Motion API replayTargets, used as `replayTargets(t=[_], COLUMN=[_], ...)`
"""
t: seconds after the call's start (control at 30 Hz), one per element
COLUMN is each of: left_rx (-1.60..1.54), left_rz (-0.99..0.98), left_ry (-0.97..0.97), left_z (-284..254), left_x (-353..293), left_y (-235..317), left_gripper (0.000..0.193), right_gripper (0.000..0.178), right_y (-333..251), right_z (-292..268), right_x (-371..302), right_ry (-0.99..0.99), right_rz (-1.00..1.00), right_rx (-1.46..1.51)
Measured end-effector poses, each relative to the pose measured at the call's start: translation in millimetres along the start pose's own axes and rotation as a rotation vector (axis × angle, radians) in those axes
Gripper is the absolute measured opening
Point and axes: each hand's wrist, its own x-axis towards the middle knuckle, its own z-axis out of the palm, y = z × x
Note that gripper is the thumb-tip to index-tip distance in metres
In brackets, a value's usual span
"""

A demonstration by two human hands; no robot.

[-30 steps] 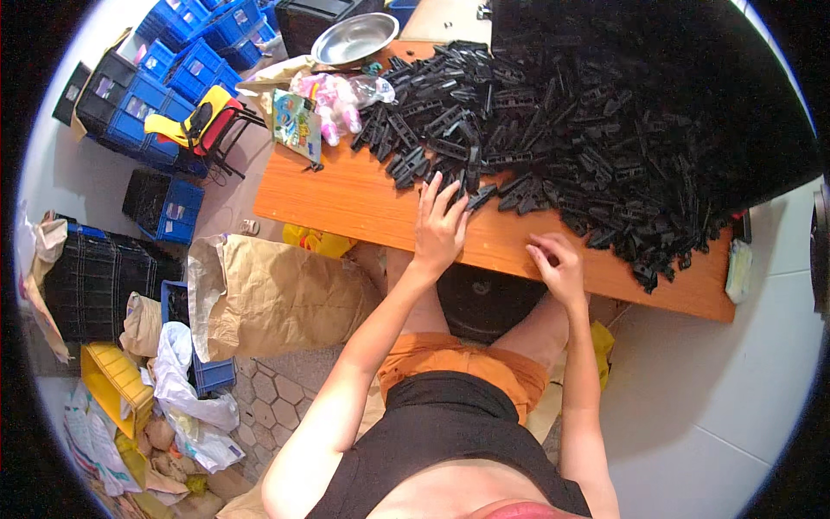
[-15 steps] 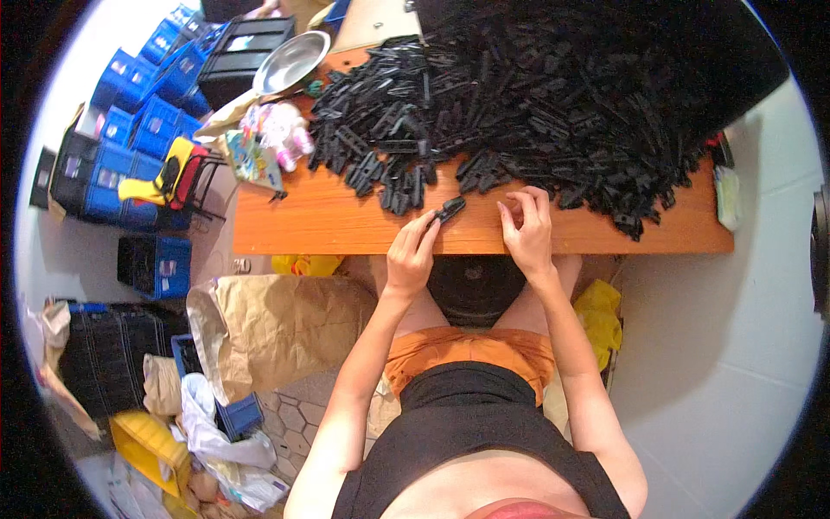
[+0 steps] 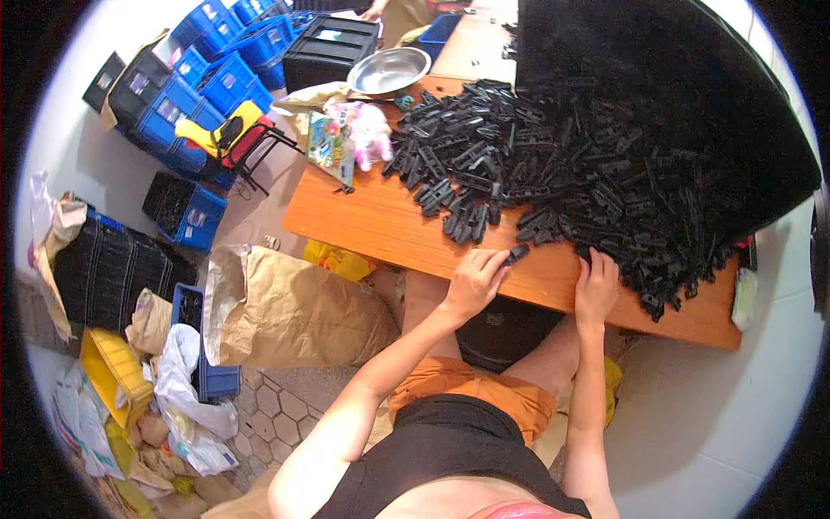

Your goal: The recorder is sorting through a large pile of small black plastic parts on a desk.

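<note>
My left hand (image 3: 478, 284) is closed over the near edge of the table, pinching a small black plastic clip (image 3: 517, 254) that sticks out past the fingertips. To its right, my right hand (image 3: 596, 288) reaches to the near edge of a large heap of black plastic clips (image 3: 605, 173). Its fingers are bent together round a black clip (image 3: 584, 253) there, mostly hidden by the fingertips. The heap covers much of the wooden table (image 3: 372, 221) and runs back to a large black sheet or container (image 3: 674, 69) at the far right.
A metal bowl (image 3: 389, 71), a plush toy (image 3: 370, 134) and a colourful bag (image 3: 330, 147) sit at the table's left end. Below stands a brown paper sack (image 3: 294, 311). Blue crates (image 3: 233, 82) and a yellow-red chair (image 3: 229, 130) are farther left; a white wall (image 3: 743, 415) is at right.
The view has turned, so the table now slants down to the right. My right hand, formerly raised with its fingers apart, has come to the heap's edge. My left hand still holds its clip.
</note>
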Motion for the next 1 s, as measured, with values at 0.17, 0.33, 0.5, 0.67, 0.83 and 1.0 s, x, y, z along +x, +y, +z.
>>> replayTargets(t=[0.17, 0.33, 0.5, 0.67, 0.83, 1.0], left_rx=[-0.073, -0.253, -0.12, -0.316, 0.027, -0.069], left_rz=[-0.04, -0.062, -0.098, -0.217, 0.117, 0.11], left_ry=[-0.002, -0.045, -0.082, -0.163, -0.168, -0.138], left_z=[-6, -19, -16, -12, -8, -5], left_x=[-8, -1, 8, -1, 19, 13], left_y=[-5, -22, -14, 16, -3, -16], left_gripper=[0.03, 0.028, 0.039, 0.046, 0.039, 0.039], right_gripper=[0.024, 0.027, 0.026, 0.026, 0.026, 0.028], right_y=[-7, -25, -44, -42, -42, -49], right_z=[-5, 0, 4, 4, 1, 1], right_x=[-16, -14, -7, -14, -13, -13], right_ry=[0.025, -0.099, -0.246, -0.258, -0.279, -0.286], right_rz=[-0.091, -0.107, -0.027, 0.03, 0.023, -0.106], right_rx=[0.12, 0.45, 0.665, 0.684, 0.733, 0.707])
